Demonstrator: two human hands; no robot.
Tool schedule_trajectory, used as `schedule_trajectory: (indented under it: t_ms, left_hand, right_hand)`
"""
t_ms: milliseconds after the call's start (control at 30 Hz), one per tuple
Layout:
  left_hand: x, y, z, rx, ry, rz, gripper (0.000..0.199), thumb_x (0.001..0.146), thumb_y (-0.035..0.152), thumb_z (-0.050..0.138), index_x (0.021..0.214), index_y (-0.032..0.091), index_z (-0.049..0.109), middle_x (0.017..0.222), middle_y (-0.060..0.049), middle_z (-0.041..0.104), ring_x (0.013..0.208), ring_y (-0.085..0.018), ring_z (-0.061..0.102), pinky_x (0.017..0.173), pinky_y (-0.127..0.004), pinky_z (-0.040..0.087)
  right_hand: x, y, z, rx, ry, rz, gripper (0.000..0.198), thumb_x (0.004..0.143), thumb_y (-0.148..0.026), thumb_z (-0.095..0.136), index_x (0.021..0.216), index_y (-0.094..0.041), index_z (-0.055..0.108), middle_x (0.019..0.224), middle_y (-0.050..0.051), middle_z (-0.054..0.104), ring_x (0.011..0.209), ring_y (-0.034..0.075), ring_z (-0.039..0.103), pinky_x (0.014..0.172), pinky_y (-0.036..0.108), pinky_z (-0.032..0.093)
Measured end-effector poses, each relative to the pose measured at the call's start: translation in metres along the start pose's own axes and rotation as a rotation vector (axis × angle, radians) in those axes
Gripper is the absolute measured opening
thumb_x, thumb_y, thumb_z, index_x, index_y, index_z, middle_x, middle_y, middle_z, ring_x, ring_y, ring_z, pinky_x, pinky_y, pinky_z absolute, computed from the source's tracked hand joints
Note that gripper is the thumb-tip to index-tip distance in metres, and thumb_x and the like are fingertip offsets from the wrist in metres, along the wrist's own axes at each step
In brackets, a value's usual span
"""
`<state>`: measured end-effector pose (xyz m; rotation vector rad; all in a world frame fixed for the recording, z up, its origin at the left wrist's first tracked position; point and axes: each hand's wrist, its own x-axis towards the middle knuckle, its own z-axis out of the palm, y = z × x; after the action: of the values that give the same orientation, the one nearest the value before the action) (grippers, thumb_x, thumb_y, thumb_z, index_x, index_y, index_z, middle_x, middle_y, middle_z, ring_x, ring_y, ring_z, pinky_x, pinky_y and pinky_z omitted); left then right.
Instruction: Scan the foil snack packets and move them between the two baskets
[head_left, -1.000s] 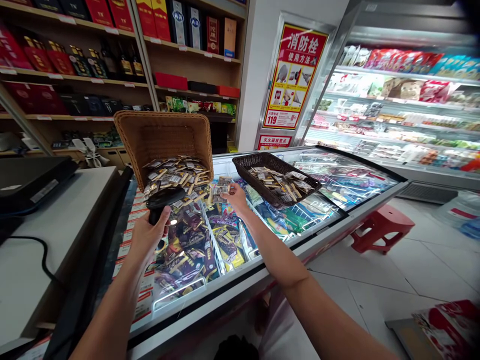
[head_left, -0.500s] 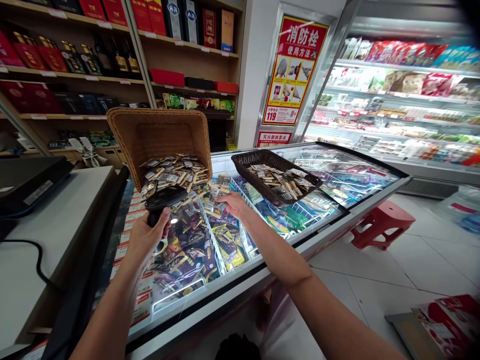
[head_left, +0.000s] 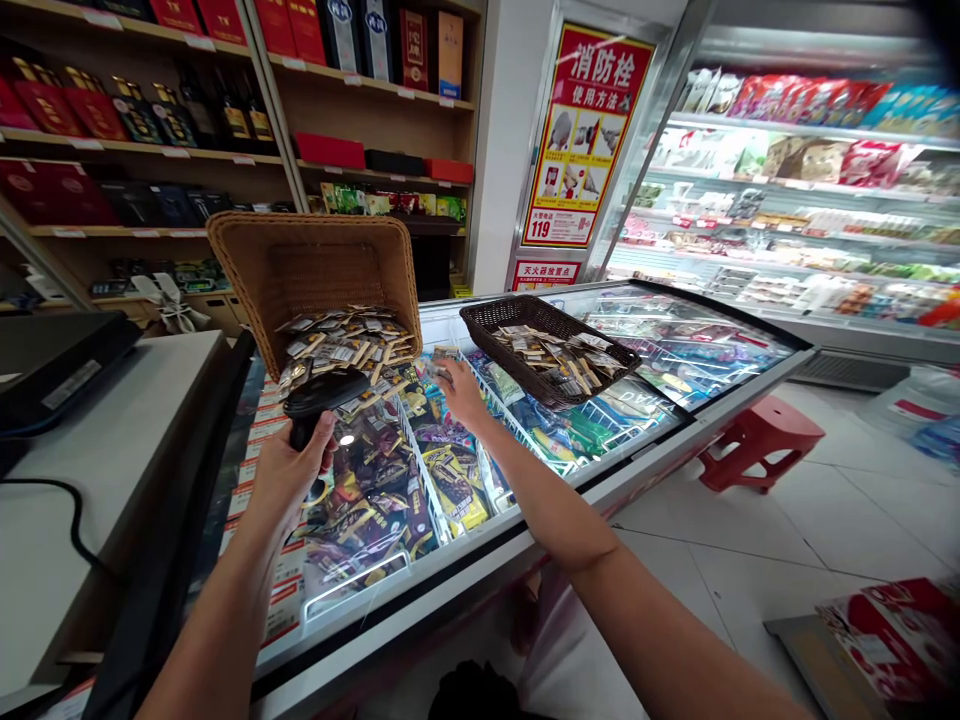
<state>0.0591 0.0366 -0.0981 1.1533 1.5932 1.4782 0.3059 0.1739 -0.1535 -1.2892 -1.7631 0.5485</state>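
Observation:
My left hand (head_left: 294, 462) is closed round the handle of a black handheld barcode scanner (head_left: 324, 392), its head in front of a tilted tan wicker basket (head_left: 315, 265). Out of the basket's mouth spill many small flat packets (head_left: 352, 340) with pale labels, some lying on the freezer's glass top (head_left: 382, 425). My right hand (head_left: 463, 392) is closed in a pinch on a small packet (head_left: 441, 366) over the glass, between the two baskets. To its right a dark brown wicker tray (head_left: 517, 352) holds more of the same packets.
Under the glass, a white wire divider (head_left: 420, 470) separates bagged ice creams. On the left stands a grey counter (head_left: 161, 380) with a black device (head_left: 64, 365). A red stool (head_left: 761, 440) and a carton (head_left: 892, 640) are on the floor at right. Shelves line the back.
My right hand has moved up and away from me over the glass, with a packet at its fingertips. The scanner stays in my left hand, nearly still. The view has shifted slightly.

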Motion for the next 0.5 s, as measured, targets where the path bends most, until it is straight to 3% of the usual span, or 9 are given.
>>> schedule_trajectory:
  t_ms: [100, 200, 267, 400, 500]
  left_hand:
    - [-0.0012, 0.0011, 0.0003, 0.004, -0.013, 0.001, 0.047, 0.072, 0.065, 0.084, 0.073, 0.023, 0.063, 0.061, 0.001, 0.061, 0.047, -0.012, 0.050, 0.043, -0.025, 0.038]
    - [-0.0026, 0.0024, 0.0008, -0.001, -0.025, -0.004, 0.052, 0.069, 0.069, 0.085, 0.073, 0.022, 0.064, 0.060, 0.002, 0.061, 0.047, -0.012, 0.050, 0.043, -0.025, 0.038]
    - [-0.0032, 0.0028, 0.0007, -0.006, -0.022, -0.004, 0.053, 0.068, 0.070, 0.086, 0.074, 0.022, 0.065, 0.061, 0.002, 0.061, 0.048, -0.012, 0.050, 0.043, -0.025, 0.038]
    - [-0.0035, 0.0031, 0.0001, -0.015, -0.001, 0.000, 0.048, 0.070, 0.065, 0.087, 0.073, 0.022, 0.066, 0.062, 0.001, 0.062, 0.048, -0.012, 0.050, 0.043, -0.024, 0.039]
    - [-0.0037, 0.0033, 0.0006, 0.005, 0.000, 0.009, 0.048, 0.069, 0.064, 0.087, 0.071, 0.022, 0.065, 0.060, 0.001, 0.061, 0.046, -0.012, 0.049, 0.042, -0.025, 0.038]
  right_hand:
    - [0.0060, 0.0050, -0.0076, 0.137, 0.046, 0.168, 0.050, 0.084, -0.020, 0.078, 0.131, -0.026, 0.066, 0.117, 0.005, 0.074, 0.109, 0.027, 0.069, 0.104, 0.045, 0.057]
    - [0.0058, 0.0067, -0.0089, 0.159, -0.023, 0.303, 0.050, 0.066, -0.017, 0.091, 0.111, -0.023, 0.071, 0.115, 0.005, 0.074, 0.110, 0.029, 0.071, 0.102, 0.046, 0.058]
    - [0.0045, 0.0046, -0.0094, 0.154, -0.035, 0.279, 0.046, 0.062, -0.020, 0.095, 0.103, -0.022, 0.072, 0.124, 0.009, 0.073, 0.115, 0.031, 0.071, 0.105, 0.047, 0.058]
    - [0.0043, -0.0017, -0.0105, 0.242, 0.086, 0.072, 0.062, 0.069, -0.025, 0.092, 0.127, -0.021, 0.071, 0.147, 0.015, 0.063, 0.106, 0.025, 0.075, 0.102, 0.044, 0.062]
    - [0.0045, -0.0011, -0.0071, 0.202, 0.035, 0.000, 0.041, 0.074, -0.017, 0.087, 0.114, -0.019, 0.077, 0.146, 0.017, 0.063, 0.104, 0.025, 0.075, 0.101, 0.044, 0.062]
